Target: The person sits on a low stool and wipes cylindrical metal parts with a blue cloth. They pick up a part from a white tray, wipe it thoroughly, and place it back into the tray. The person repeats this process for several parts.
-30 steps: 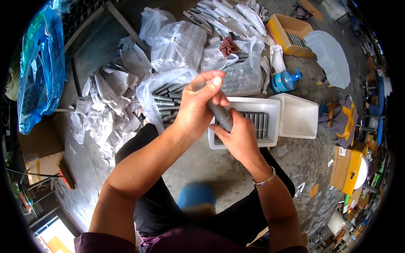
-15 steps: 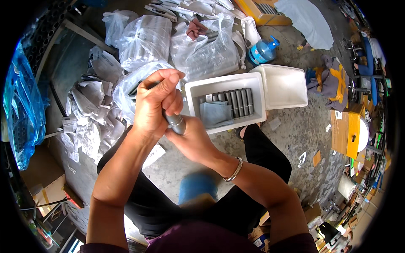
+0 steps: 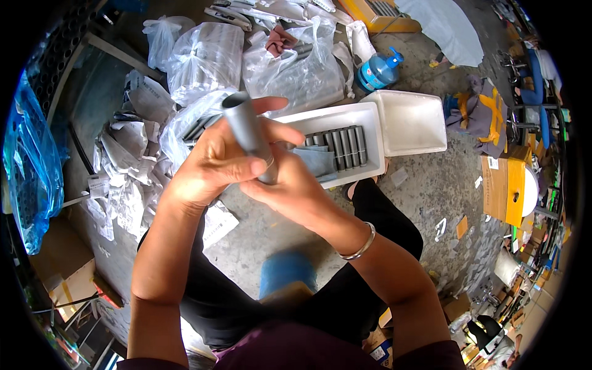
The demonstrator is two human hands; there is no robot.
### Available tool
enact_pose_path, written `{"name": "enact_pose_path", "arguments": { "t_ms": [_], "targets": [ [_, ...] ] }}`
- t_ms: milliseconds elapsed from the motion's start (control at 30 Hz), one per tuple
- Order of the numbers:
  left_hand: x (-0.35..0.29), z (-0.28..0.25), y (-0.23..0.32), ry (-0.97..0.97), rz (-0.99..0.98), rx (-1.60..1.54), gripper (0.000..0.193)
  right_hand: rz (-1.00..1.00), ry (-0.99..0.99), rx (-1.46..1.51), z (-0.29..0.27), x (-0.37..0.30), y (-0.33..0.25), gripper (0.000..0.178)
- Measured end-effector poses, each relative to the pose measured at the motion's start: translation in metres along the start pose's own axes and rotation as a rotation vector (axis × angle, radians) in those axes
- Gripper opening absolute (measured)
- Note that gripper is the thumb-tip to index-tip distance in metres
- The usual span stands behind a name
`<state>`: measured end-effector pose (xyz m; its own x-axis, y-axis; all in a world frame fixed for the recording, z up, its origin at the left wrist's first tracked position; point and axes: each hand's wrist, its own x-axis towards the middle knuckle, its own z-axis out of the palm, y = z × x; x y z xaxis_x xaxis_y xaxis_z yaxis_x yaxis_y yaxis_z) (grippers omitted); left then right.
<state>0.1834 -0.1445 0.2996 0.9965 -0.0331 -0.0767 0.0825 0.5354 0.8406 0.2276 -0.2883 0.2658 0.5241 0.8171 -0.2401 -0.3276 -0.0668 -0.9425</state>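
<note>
A grey metal tube (image 3: 244, 126) stands tilted up between my two hands, its open upper end toward me. My left hand (image 3: 213, 157) lies around it: the thumb is against the tube's lower part, while some fingers stretch out loosely behind it. My right hand (image 3: 299, 188) is closed round the lower end, which its fingers partly hide. Just beyond, a white foam box (image 3: 345, 179) holds a row of similar grey tubes (image 3: 348, 148) and a blue-grey cloth (image 3: 316, 161). My hands cover the box's left side.
A white lid or tray (image 3: 412, 123) adjoins the box. Bulging clear plastic bags (image 3: 206, 61) and a blue water jug (image 3: 377, 71) stand beyond. Crumpled papers (image 3: 132, 160) lie at left. A blue object (image 3: 288, 274) sits between my legs. Cartons (image 3: 505, 185) stand at right.
The left hand's clenched grip has loosened and its fingers have spread. The tube's upper end, covered before, now shows. The view has shifted slightly.
</note>
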Motion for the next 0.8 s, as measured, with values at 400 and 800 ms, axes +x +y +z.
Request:
{"name": "enact_pose_path", "arguments": {
  "t_ms": [400,800],
  "targets": [
    [0.002,-0.011,-0.006,0.179,-0.042,-0.099,0.061,0.119,0.011,0.466,-0.021,-0.007,-0.019,0.024],
    [0.004,-0.007,-0.005,0.282,-0.010,0.046,0.053,0.253,-0.047,0.364,-0.019,-0.008,-0.019,0.024]
  ]
}}
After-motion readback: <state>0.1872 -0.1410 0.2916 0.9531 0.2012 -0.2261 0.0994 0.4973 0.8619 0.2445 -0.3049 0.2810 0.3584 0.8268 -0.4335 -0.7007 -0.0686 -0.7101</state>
